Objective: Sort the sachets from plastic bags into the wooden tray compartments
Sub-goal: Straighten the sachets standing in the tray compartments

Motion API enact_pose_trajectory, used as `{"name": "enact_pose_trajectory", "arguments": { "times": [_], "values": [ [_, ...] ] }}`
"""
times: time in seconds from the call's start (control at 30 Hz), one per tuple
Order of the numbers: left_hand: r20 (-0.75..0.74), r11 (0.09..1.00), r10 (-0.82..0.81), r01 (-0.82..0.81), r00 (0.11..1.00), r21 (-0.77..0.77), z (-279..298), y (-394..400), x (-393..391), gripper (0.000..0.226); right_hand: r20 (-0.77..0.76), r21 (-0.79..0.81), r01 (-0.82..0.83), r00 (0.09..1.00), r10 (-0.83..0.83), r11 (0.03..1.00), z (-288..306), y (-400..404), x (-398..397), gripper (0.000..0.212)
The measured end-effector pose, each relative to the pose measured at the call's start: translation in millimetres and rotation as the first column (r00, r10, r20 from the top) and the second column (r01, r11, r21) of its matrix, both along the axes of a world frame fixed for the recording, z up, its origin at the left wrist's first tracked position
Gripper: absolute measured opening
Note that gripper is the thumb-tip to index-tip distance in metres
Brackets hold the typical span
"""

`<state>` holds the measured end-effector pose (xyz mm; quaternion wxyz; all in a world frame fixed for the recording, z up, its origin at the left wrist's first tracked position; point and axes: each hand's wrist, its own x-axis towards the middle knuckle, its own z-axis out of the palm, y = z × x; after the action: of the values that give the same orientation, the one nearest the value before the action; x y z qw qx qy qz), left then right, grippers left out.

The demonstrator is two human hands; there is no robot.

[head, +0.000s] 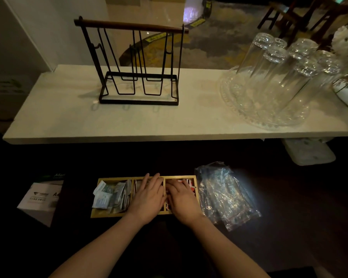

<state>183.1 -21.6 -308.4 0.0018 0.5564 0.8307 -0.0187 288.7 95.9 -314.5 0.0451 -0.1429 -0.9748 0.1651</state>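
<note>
Wooden tray: left hand, right hand flat, fingers spread over sachets; risk: pale sachets beside left hand spill over rim.

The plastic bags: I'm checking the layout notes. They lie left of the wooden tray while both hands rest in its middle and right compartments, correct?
Wrong side. The head view shows the plastic bags right of the wooden tray; the left hand and right hand do rest in its middle and right compartments.
</note>
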Motion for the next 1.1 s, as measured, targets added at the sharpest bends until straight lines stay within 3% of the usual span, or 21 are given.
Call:
{"name": "enact_pose_trajectory", "arguments": {
  "times": [0.1, 0.2, 0.27, 0.33, 0.37, 0.47, 0.6, 0.7, 0.8, 0.97, 1.03, 1.1],
  "values": [
    [0.014, 0.994, 0.055, -0.056, 0.998, 0.089, 12.3, -13.6, -7.6, 0.047, -0.143, -0.094, 0.118, 0.981, -0.130, 0.989, 12.9, 3.7, 6.7, 0.036],
    [0.090, 0.912, 0.356, -0.367, 0.930, 0.185, 19.8, -48.0, -31.8, 0.049, -0.129, -0.228, 0.350, 0.914, -0.384, 0.909, 11.4, 8.7, 19.5, 0.043],
    [0.294, 0.741, 0.561, -0.628, 0.774, 0.239, 13.2, -80.1, -47.8, 0.047, -0.053, -0.379, 0.432, 0.873, -0.485, 0.818, 9.2, 4.2, 24.6, 0.046],
    [0.579, 0.606, 0.572, -0.775, 0.581, 0.179, 3.5, -94.7, -52.3, 0.047, -0.008, -0.449, 0.438, 0.869, -0.494, 0.779, 7.1, -0.3, 27.9, 0.048],
    [0.659, 0.601, 0.532, -0.785, 0.531, 0.147, -0.9, -98.7, -50.2, 0.048, -0.010, -0.452, 0.431, 0.873, -0.488, 0.781, 6.4, -3.4, 27.8, 0.048],
    [0.599, 0.702, 0.474, -0.688, 0.645, 0.185, -5.3, -100.4, -42.3, 0.055, -0.015, -0.443, 0.447, 0.863, -0.505, 0.777, 4.7, -9.4, 23.1, 0.048],
    [0.443, 0.850, 0.428, -0.518, 0.788, 0.098, -1.1, -83.8, -22.3, 0.055, 0.021, -0.409, 0.462, 0.867, -0.499, 0.787, 2.6, -11.1, 22.0, 0.052],
    [0.363, 0.896, 0.382, -0.436, 0.849, 0.077, -2.2, -73.4, -10.0, 0.052, 0.078, -0.305, 0.421, 0.905, -0.419, 0.854, 3.7, -16.6, 21.1, 0.056],
    [0.341, 0.903, 0.370, -0.420, 0.864, 0.086, -6.8, -76.0, -13.1, 0.055, 0.161, -0.083, 0.351, 0.928, -0.335, 0.933, -0.6, -22.9, 21.7, 0.059],
    [0.359, 0.894, 0.409, -0.447, 0.839, 0.023, -12.5, -94.3, -22.0, 0.054, 0.123, 0.195, 0.300, 0.937, -0.327, 0.934, 0.7, -26.6, 17.4, 0.054],
    [0.372, 0.916, 0.372, -0.402, 0.850, 0.003, -15.7, -98.1, -27.3, 0.042, 0.150, 0.228, 0.291, 0.932, -0.329, 0.929, -3.7, -25.8, 16.9, 0.055],
    [0.440, 0.883, 0.396, -0.465, 0.806, 0.058, -12.0, -97.7, -29.4, 0.042, 0.198, 0.211, 0.290, 0.923, -0.331, 0.933, -8.9, -23.0, 17.3, 0.059]
  ]
}}
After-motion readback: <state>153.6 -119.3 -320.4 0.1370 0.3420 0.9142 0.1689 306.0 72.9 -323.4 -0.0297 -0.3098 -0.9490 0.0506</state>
